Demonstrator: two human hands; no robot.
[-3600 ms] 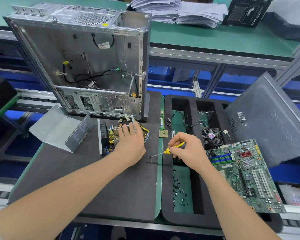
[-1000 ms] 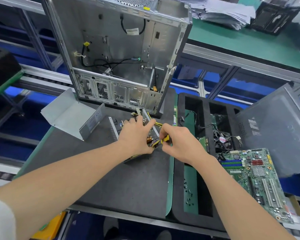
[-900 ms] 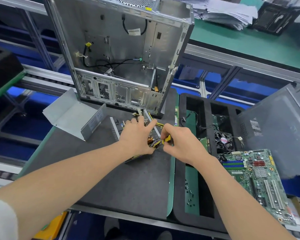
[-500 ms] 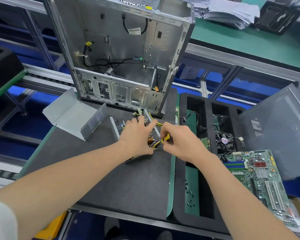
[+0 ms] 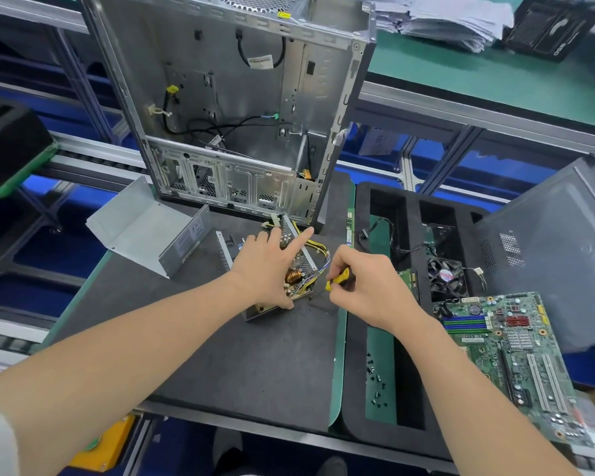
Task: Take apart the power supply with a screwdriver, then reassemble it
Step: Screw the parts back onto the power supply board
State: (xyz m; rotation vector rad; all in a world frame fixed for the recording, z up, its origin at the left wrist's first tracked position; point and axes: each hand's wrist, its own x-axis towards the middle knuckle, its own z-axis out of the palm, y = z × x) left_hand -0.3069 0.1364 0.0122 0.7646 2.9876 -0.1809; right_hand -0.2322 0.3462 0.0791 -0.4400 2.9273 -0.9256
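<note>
I am pressing my left hand [image 5: 265,273] flat on the power supply [image 5: 304,264] and pinching the screwdriver [image 5: 337,279] in my right hand [image 5: 368,290], tip pointing eight o'clock, maybe at its corner.

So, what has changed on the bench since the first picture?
The right hand moved the screwdriver left, to the near corner of the power supply. The left hand still rests on it, index finger now stretched out. The grey cover, computer case and motherboard stayed.
</note>
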